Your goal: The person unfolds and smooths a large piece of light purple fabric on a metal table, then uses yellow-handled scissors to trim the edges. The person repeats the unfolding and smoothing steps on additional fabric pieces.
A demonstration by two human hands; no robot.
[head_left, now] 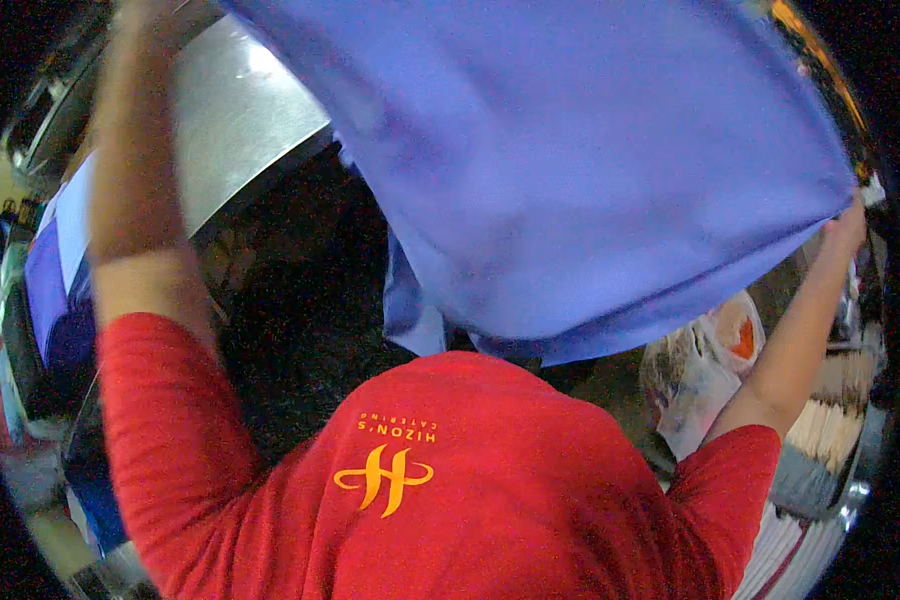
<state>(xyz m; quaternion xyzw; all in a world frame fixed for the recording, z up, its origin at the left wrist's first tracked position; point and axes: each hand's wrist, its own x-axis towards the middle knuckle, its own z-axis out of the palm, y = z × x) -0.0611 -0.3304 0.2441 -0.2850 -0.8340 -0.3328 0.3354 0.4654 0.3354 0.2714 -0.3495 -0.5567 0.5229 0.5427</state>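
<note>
Head view: both arms raised, spreading a blue cloth (pixel 590 170) overhead. Right hand (pixel 850 225) fingers pinch the cloth's right corner. Left hand is out of view past the top edge; its grip cannot be told. Judgement: keep both corners level and taut for an even spread.

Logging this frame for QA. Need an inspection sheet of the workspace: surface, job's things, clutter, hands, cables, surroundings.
Surface: steel table at upper left, partly bare.
Job's things: large blue cloth spread in the air, blurred.
Clutter: folded blue and white linen at left; plastic-wrapped bundle and stacked pale linens at right.
Hands: right hand grips the cloth's right corner; left hand is out of view at the top edge, arm raised.
Cables: nothing seen.
Surroundings: dark floor below; red shirt fills the foreground.
</note>
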